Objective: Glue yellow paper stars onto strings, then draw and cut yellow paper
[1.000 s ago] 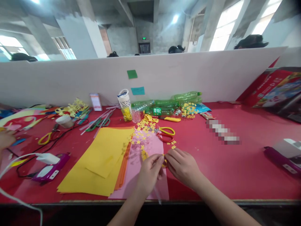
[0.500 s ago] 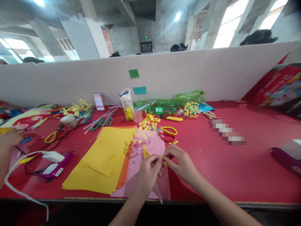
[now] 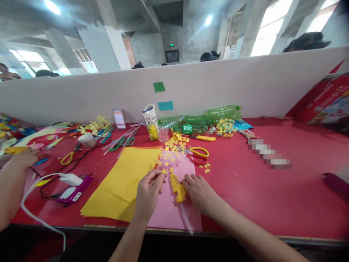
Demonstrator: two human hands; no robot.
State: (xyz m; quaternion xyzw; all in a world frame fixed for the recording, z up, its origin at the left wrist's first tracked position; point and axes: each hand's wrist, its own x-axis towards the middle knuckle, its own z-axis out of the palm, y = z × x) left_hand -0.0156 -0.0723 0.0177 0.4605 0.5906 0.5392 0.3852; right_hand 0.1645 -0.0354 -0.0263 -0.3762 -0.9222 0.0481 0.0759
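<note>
My left hand point(image 3: 149, 189) is closed in a pinch, with a small yellow paper star point(image 3: 164, 171) showing at its fingertips, above the pink sheet point(image 3: 163, 214). A yellow hot glue gun point(image 3: 177, 188) lies on that sheet, a clear glue stick point(image 3: 187, 218) trailing from its near end. To its right is my right hand point(image 3: 200, 193), palm down and fingers apart, the tips close against the gun; whether they touch it I cannot tell. Many loose yellow stars point(image 3: 174, 147) and a clear plastic piece point(image 3: 176, 162) sit beyond the gun.
Yellow paper sheets point(image 3: 120, 182) lie left, beside a purple power strip point(image 3: 75, 189). Scissors with yellow and red handles point(image 3: 200, 154), a yellow cutter point(image 3: 205, 138) and green bottles point(image 3: 223, 110) stand farther back. Another person's hand point(image 3: 23, 160) works at far left.
My hands, earlier together over the glue gun pinching something yellow, have parted. The left has moved left with the star; the right has lowered beside the gun, uncovering it.
</note>
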